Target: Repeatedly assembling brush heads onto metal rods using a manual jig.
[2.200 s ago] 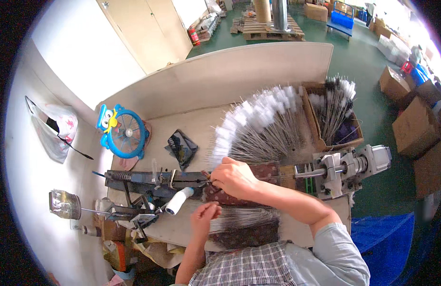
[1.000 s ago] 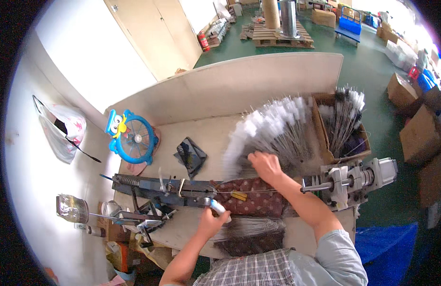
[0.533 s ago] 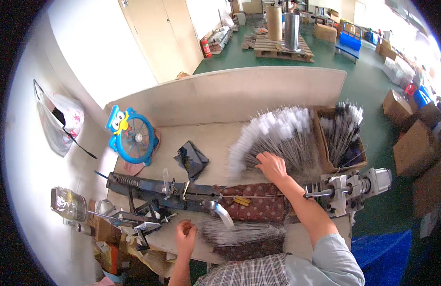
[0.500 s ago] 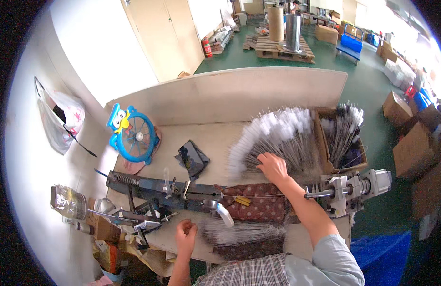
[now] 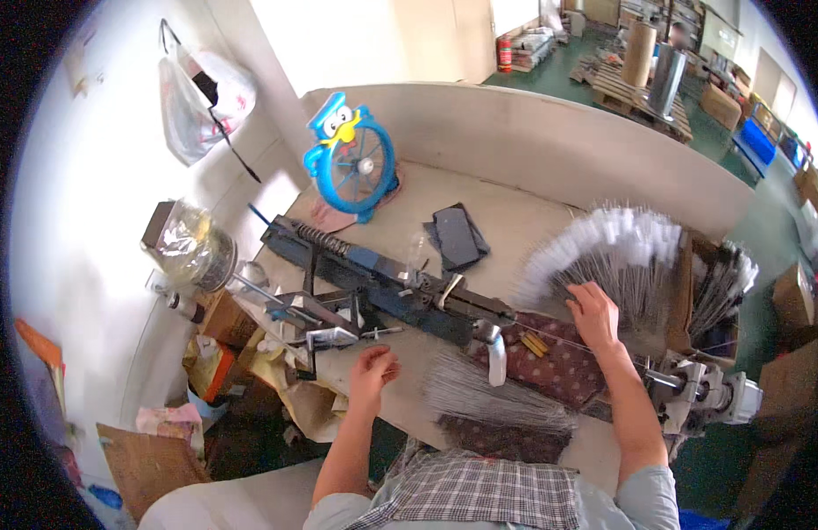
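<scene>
My left hand [image 5: 373, 373] hovers over the near table edge, fingers curled in, nothing visible in them. Close by stands a metal bench fixture [image 5: 329, 331] with dark bars and a long spring [image 5: 320, 238]. My right hand [image 5: 594, 316] reaches to the near side of a fanned pile of white-tipped wire brushes [image 5: 616, 243]. Its fingers are bent but apart, with no held thing showing; whether they touch the wire stems is unclear. A bundle of thin wires [image 5: 488, 393] lies on dotted brown cloth [image 5: 506, 440] between my forearms. Above it is a white-handled lever [image 5: 496, 360].
A blue toy-like fan [image 5: 356, 172] and a dark flat phone-like object [image 5: 460, 237] sit farther back. Yellow pieces [image 5: 532, 343] lie on the cloth. To the right are a motorised chuck [image 5: 705, 393] and a box of brushes [image 5: 722, 291]. A low board [image 5: 550, 132] edges the table.
The view has swung left, so the bench appears tilted and farther right. Both hands stay near the same things: the left by the fixture, the right at the brush pile.
</scene>
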Motion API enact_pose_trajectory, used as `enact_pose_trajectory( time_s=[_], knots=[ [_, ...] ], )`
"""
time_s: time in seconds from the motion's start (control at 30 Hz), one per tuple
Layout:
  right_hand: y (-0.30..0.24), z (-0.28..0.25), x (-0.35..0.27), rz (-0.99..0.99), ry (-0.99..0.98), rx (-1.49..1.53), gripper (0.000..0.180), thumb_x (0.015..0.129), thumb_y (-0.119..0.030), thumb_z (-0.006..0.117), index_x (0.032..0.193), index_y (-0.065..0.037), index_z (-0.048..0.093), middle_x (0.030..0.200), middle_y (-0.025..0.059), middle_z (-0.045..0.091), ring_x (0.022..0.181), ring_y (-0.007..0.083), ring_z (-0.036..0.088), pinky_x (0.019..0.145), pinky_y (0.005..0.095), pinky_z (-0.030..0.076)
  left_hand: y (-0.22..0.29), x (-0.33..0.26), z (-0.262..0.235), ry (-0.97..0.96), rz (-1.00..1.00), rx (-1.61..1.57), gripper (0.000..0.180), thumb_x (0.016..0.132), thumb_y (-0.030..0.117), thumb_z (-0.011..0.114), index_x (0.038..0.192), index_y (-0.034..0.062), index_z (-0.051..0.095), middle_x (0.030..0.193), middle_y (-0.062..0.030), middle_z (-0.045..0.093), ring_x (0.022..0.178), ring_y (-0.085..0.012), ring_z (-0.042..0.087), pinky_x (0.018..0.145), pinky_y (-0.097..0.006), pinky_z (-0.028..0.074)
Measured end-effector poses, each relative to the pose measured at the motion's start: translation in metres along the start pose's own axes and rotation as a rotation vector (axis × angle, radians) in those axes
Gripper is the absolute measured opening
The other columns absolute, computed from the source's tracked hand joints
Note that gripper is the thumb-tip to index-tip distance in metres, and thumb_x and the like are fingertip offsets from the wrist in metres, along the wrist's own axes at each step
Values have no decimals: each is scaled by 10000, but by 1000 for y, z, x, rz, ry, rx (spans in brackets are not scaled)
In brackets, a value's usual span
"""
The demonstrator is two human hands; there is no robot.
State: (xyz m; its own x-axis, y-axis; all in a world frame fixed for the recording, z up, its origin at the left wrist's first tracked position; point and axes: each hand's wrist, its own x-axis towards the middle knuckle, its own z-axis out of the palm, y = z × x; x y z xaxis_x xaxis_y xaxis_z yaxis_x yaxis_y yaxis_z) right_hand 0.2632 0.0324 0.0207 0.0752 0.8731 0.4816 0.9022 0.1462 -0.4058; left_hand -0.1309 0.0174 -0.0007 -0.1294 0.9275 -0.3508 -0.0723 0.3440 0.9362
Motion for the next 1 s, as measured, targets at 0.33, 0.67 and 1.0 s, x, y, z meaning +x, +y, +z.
enact_pose_trajectory(
  time_s=[0.33, 0.67, 1.0],
  knots=[
    [-66, -4, -32, 108, -525, 16, 346, 752, -358, 660, 972, -93, 630, 954, 87, 579, 884, 303, 591, 731, 414, 480, -5, 36, -18, -42, -314, -509, 277, 838, 318, 627, 953, 71, 577, 825, -32, 580, 717, -163, 542, 678, -315, 446],
    [-74, -23, -39, 94, -686, 86, 276, 797, -239, 628, 989, -47, 579, 914, 150, 573, 876, 346, 566, 741, 437, 449, -17, 36, -8, 94, -214, -576, 138, 824, 208, 616, 857, 78, 578, 711, 5, 552, 631, -109, 503, 567, -250, 408],
    [-67, -105, -16, 7, -250, 283, 192, 756, -72, 621, 943, -26, 625, 873, 127, 618, 868, 302, 600, 741, 353, 494, 13, -54, 90, -214, 188, 19, 99, 846, 120, 567, 814, 28, 582, 669, -29, 554, 599, -107, 511, 570, -238, 409]
  ],
)
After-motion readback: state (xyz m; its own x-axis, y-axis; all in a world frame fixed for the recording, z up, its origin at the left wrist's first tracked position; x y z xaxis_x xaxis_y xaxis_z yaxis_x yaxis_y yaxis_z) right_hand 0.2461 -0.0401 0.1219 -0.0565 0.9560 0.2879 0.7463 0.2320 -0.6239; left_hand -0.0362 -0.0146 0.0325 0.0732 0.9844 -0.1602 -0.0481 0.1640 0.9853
